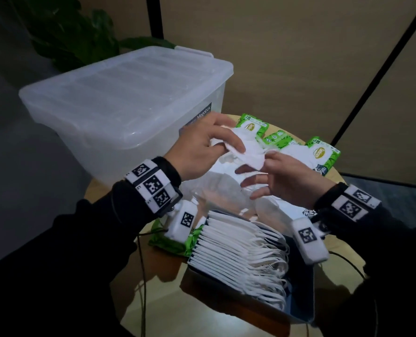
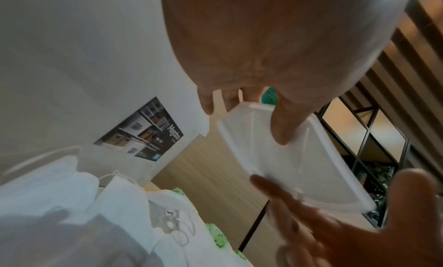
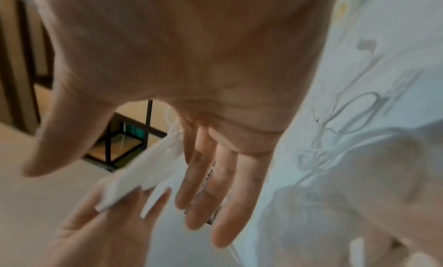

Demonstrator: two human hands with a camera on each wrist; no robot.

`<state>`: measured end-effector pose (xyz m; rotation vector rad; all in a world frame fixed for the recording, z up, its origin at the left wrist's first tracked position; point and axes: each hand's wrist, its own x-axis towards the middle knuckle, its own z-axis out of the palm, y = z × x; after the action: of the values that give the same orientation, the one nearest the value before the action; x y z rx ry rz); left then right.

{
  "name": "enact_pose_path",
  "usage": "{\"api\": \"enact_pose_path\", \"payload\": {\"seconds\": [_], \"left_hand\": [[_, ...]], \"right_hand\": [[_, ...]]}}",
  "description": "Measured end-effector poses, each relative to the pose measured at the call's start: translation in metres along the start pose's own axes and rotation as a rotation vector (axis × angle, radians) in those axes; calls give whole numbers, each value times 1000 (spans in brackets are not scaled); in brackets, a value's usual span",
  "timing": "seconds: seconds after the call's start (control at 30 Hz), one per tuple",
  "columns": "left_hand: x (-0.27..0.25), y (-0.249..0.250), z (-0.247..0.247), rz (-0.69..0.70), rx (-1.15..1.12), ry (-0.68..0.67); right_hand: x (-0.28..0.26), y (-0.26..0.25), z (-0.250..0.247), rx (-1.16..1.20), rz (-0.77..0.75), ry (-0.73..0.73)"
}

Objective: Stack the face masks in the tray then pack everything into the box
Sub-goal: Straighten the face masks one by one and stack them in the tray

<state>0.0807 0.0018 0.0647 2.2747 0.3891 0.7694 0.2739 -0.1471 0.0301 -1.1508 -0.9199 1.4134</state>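
Head view: round wooden table [image 1: 343, 246], beige wall [image 1: 299, 57].

White masks [image 1: 238, 254] upright in tray [image 1: 301, 310]

Frosted, translucent smooth plastic on the lidded storage box [image 1: 119, 98], with a glossy printed paper label [image 2: 141, 130]. Soft, matt white non-woven cloth in the folded face mask [image 1: 241, 149]. Shiny green-and-white plastic film round the wipe packs [image 1: 323, 154]. Pale, smooth wood on the round table [image 1: 335, 176]. Glossy dark tray [image 1: 309, 297].
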Motion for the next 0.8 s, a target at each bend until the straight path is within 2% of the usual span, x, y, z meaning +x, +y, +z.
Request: {"api": "enact_pose_path", "payload": {"seconds": [0.07, 0.1, 0.2, 0.3, 0.43, 0.5, 0.63, 0.8], "left_hand": [[1, 0, 3, 3, -63, -46], [0, 1, 5, 6, -86, -82], [-3, 5, 12, 45, -51, -158], [0, 7, 13, 53, 40, -111], [13, -6, 7, 29, 194, -25], [20, -13, 7, -35, 276, -57], [50, -25, 20, -168, 418, -264], [96, -29, 74, -114, 642, -582]], "right_hand": [[-6, -7, 1, 112, -51, -4], [-7, -9, 3, 133, -64, 60], [-8, -13, 5, 48, -102, 404], [-12, -19, -10, 95, -191, 731], [-31, -32, -38, 191, -339, 1027], [-41, -35, -49, 145, -385, 1122], [-47, -33, -67, 51, -396, 1235], [-46, -29, -76, -9, -407, 1229]]}}
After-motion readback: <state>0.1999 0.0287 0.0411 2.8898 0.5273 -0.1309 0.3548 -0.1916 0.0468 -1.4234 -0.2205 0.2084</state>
